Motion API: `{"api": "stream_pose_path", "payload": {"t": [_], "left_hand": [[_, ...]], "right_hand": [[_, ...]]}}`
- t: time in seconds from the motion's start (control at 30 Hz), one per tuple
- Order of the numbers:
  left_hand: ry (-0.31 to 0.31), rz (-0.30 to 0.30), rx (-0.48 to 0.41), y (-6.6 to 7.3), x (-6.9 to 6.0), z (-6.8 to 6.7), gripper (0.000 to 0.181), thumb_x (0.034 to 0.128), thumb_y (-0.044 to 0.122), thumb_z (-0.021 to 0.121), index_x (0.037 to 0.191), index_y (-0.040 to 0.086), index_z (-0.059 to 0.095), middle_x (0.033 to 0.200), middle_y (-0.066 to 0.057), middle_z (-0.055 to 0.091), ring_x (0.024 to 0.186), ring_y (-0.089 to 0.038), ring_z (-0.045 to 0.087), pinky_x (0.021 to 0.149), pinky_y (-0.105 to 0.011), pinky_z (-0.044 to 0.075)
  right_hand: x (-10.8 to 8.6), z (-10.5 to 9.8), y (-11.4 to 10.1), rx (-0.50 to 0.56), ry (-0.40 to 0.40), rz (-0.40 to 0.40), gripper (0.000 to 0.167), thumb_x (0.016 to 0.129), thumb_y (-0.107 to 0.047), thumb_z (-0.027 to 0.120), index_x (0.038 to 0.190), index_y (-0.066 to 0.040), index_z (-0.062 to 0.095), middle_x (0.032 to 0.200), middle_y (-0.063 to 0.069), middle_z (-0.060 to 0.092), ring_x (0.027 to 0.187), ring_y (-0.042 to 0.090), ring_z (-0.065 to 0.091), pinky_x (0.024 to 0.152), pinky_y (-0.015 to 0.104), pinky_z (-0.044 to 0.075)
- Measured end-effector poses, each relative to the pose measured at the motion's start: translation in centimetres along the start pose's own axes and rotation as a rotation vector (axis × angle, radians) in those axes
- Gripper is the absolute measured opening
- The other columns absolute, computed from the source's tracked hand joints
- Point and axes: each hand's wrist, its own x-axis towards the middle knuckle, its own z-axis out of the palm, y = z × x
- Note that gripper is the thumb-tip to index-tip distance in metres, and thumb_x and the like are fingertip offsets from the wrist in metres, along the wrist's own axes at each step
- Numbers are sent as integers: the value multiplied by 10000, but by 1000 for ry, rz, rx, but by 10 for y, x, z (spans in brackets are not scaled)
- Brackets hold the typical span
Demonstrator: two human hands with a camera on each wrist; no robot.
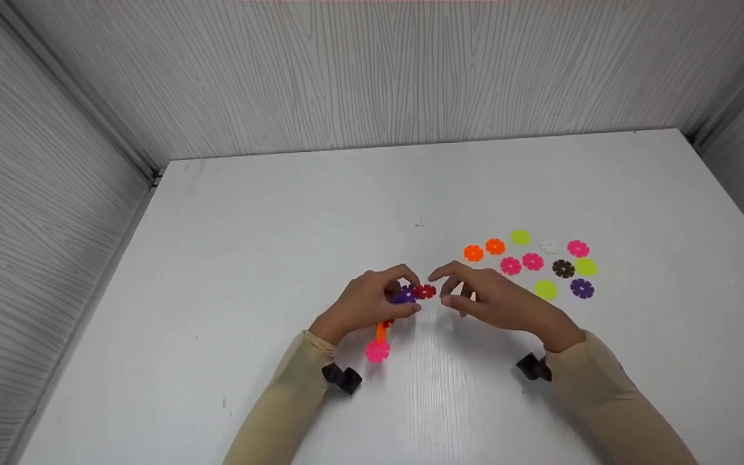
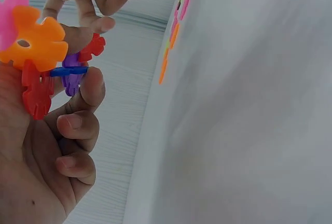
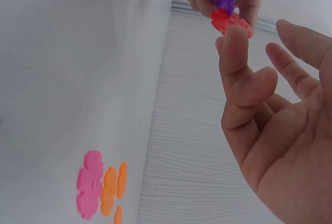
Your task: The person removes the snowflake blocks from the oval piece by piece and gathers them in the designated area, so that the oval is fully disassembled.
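My left hand (image 1: 372, 298) pinches a chain of interlocking plastic snowflake discs between thumb and fingers. In the left wrist view the chain runs from a pink disc (image 2: 11, 11) through an orange disc (image 2: 39, 40), a red disc (image 2: 37, 90) and a blue disc (image 2: 68, 71) to a purple disc (image 2: 72, 76). Another red disc (image 1: 425, 292) sits at its far end, pointing toward my right hand (image 1: 491, 300). That hand is just right of the chain, fingers loosely bent and apart, with nothing between them.
On the white table (image 1: 268, 232), right of the hands, lie several loose discs: orange (image 1: 473, 253), pink (image 1: 578, 248), yellow (image 1: 546, 290), brown (image 1: 564, 268), purple (image 1: 582, 288) and white (image 1: 549, 246). Grey wood-grain panels (image 1: 372, 71) stand behind and at both sides.
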Motion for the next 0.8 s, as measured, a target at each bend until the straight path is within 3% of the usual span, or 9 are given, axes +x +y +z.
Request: {"api": "stream_pose_path", "payload": {"t": [0.27,0.6,0.8], "left_hand": [[-22,18,28,0,-3,1,287,865,331,696,1120,256,588,752,5,665,584,-95,579,632,-268,508],[-67,97,-62,-1,-3,2,288,862,284,706,1116,199,599,758,-17,676,519,-84,555,571,-229,500],[-78,80,-103,1,-3,1,284,852,267,717,1102,186,608,707,-5,664,478,-95,541,530,-226,482]], "right_hand": [[2,10,-5,1,-35,-34,344,969,-165,573,1304,-176,498,1055,117,699,787,237,678,706,246,532],[5,14,-6,-15,-37,-66,320,974,-146,561,1291,-164,520,1026,98,703,740,217,675,733,244,534],[7,17,-7,-25,-31,-98,262,966,-132,573,1226,-159,556,926,87,697,668,238,626,714,230,520]]}}
